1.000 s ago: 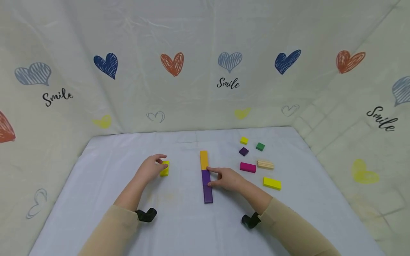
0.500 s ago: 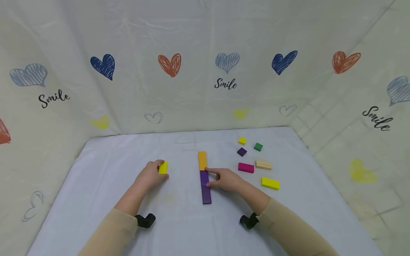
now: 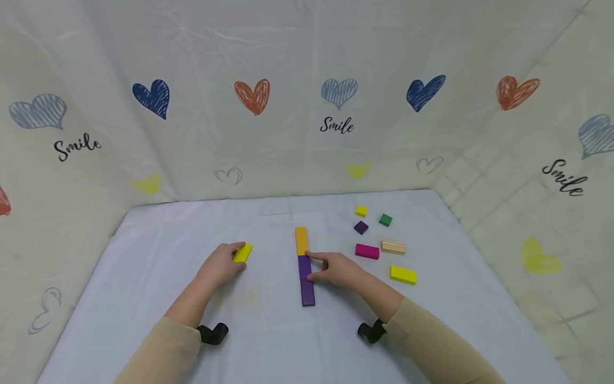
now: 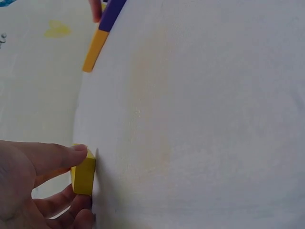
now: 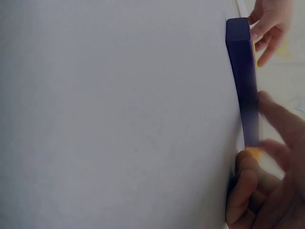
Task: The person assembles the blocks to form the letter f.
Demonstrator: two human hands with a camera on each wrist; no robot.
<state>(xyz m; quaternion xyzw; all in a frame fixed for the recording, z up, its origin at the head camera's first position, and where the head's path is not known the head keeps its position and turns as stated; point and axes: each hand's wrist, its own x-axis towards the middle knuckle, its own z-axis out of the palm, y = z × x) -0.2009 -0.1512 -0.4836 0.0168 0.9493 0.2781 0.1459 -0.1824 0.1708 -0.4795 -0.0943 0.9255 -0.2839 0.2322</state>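
Observation:
On the left of the head view my left hand pinches a yellow block across its two ends, thumb at the near one. The left wrist view shows the thumb on one edge of this yellow block and curled fingers at the opposite side. At the table's middle, an orange block and two purple blocks lie end to end in a straight row. My right hand touches the row's right side, index fingertip by the orange-purple joint and thumb on the purple. Its other fingers are curled under.
Right of the row lie a magenta block, a ridged natural-wood block and another yellow block. Farther back are small yellow, green and purple pieces. A pale printed curtain rises behind the white-covered table.
My left fingers have shifted from over the yellow block to its ends, and the block now slants with its far end to the right. The right hand keeps its place on the row.

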